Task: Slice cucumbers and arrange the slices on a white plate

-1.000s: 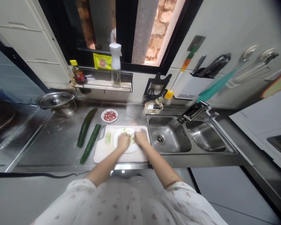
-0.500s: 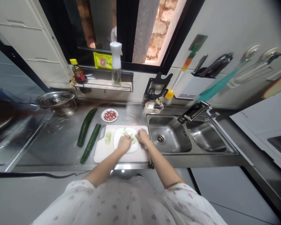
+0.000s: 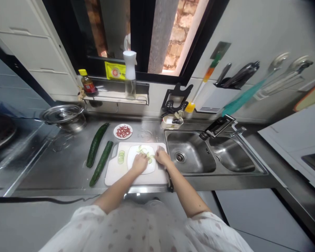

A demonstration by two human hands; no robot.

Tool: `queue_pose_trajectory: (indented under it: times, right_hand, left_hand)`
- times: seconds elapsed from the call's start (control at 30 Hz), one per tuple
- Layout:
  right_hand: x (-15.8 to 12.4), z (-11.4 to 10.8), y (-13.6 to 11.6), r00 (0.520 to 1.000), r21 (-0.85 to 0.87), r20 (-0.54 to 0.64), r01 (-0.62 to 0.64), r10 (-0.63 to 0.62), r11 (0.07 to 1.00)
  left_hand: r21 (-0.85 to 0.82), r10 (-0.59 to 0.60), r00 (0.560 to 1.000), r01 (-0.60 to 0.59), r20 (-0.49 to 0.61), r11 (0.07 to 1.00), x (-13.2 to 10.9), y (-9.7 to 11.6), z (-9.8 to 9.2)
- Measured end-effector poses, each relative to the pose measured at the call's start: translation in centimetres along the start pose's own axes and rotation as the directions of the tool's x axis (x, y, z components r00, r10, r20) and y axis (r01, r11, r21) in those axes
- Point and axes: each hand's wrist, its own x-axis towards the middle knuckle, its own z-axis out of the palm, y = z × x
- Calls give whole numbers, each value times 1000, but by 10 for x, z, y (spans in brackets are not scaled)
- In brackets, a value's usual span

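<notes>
A white cutting board (image 3: 115,175) lies on the steel counter with a white plate (image 3: 132,155) on it. Cucumber slices (image 3: 143,149) are spread on the plate. A few more slices (image 3: 121,156) sit on the board to its left. My left hand (image 3: 139,162) rests palm down on the plate, fingertips at the slices. My right hand (image 3: 162,158) is at the plate's right rim, over the board's right edge. A knife lies there, its black handle (image 3: 170,183) sticking out under my forearm. Whether either hand grips anything is hidden.
Two whole cucumbers (image 3: 96,143) (image 3: 102,162) lie left of the board. Behind it is a small plate of red bits (image 3: 123,131); a lidded pot (image 3: 63,115) stands far left. A double sink (image 3: 191,155) with faucet (image 3: 217,126) is right of the board.
My right hand has slid right, from the middle of the plate to its right rim. The knife handle has come into view under my forearm. My left hand stays on the plate.
</notes>
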Motion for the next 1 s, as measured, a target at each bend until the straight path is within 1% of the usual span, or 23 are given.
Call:
queue_pose_trajectory:
  times: [0.2,0.47,0.8,1.0]
  right_hand:
    - [4,4,1,1000,18,-6,-19,19,1000]
    - [10,10,1,1000,-9,-20,-11,10,1000]
    - [10,11,2,1000,-10,-25,2,-2,1000]
    - [10,7,0,1000,-20,16,7,-7,1000]
  left_hand:
    - [19,5,1000,-5,4,1000,3,0,3]
    - [32,7,1000,-6,-17,999,2,0,8]
    - [39,23,1000,-23,-4,999,2,-1,6]
    - [57,33,999,-33,-9,998,4,0,7]
